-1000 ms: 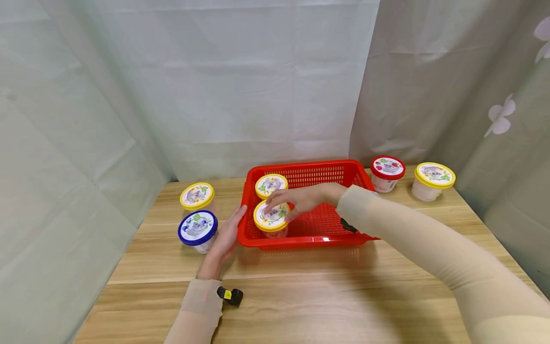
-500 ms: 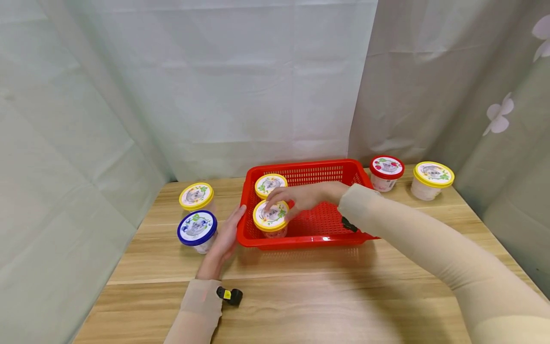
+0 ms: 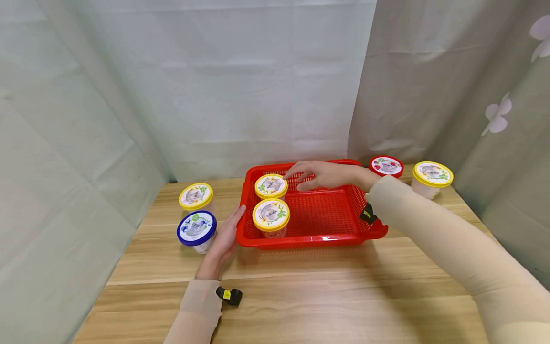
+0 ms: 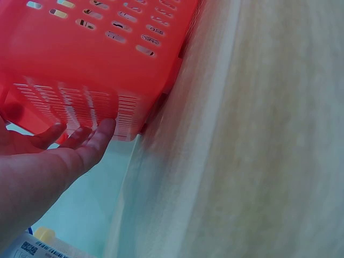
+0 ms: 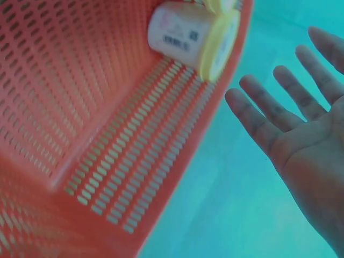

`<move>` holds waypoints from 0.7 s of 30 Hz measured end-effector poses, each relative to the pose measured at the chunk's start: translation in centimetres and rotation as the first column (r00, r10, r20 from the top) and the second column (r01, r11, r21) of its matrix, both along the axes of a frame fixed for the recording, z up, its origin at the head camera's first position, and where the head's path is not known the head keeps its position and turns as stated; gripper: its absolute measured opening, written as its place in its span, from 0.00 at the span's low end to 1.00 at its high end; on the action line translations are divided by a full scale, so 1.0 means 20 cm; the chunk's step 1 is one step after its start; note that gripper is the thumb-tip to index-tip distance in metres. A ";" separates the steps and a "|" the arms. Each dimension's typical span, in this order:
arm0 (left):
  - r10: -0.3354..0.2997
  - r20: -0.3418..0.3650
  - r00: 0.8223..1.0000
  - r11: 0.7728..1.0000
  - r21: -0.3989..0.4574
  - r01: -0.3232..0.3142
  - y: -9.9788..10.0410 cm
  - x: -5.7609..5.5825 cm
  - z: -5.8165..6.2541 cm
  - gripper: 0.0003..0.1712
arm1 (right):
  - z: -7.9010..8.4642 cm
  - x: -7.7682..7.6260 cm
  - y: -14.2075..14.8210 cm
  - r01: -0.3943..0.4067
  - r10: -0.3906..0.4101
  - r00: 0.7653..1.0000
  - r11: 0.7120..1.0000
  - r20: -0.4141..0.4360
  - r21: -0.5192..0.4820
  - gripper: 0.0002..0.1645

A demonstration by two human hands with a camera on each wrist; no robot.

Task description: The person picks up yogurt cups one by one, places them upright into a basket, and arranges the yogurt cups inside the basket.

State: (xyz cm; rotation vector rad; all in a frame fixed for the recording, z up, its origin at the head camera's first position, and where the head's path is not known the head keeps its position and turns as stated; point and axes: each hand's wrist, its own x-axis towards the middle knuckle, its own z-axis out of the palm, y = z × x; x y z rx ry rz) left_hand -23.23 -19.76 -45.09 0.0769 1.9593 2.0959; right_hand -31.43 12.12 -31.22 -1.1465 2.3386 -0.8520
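My left hand holds the left end of the red plastic basket. Its thumb lies at the rim, and its fingers rest along the slotted outer wall. Two tubs with yellow lids stand upright inside at the left end: a rear tub and a front tub. My right hand, fingers spread and holding nothing, is over the basket's back side. Its fingertips are just right of the rear tub's lid in the head view. In the right wrist view the palm shows bare beyond the rim.
Left of the basket, a yellow-lidded tub and a blue-lidded tub stand on the wooden table. A red-lidded tub and another yellow-lidded tub stand to the right. Pale curtains hang behind.
My right hand has let go of the front yellow-lidded tub and moved up and right, toward the basket's back rim. That tub stays in the basket. My left hand has not moved.
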 end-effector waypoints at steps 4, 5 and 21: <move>0.001 0.001 1.000 1.000 0.000 -0.001 -0.01 0.00 0.00 0.42 | 0.03 -0.02 0.10 0.047 -0.049 0.998 0.997 -0.025 -0.066 0.28; 0.001 0.001 1.000 1.000 -0.002 -0.001 -0.01 0.00 0.00 0.42 | 0.04 -0.01 0.13 0.067 -0.069 0.997 0.995 -0.025 -0.075 0.27; 0.007 0.007 1.000 1.000 -0.020 -0.007 -0.02 0.00 0.00 0.43 | 0.06 -0.01 0.49 0.298 -0.298 0.954 0.936 0.029 -0.186 0.25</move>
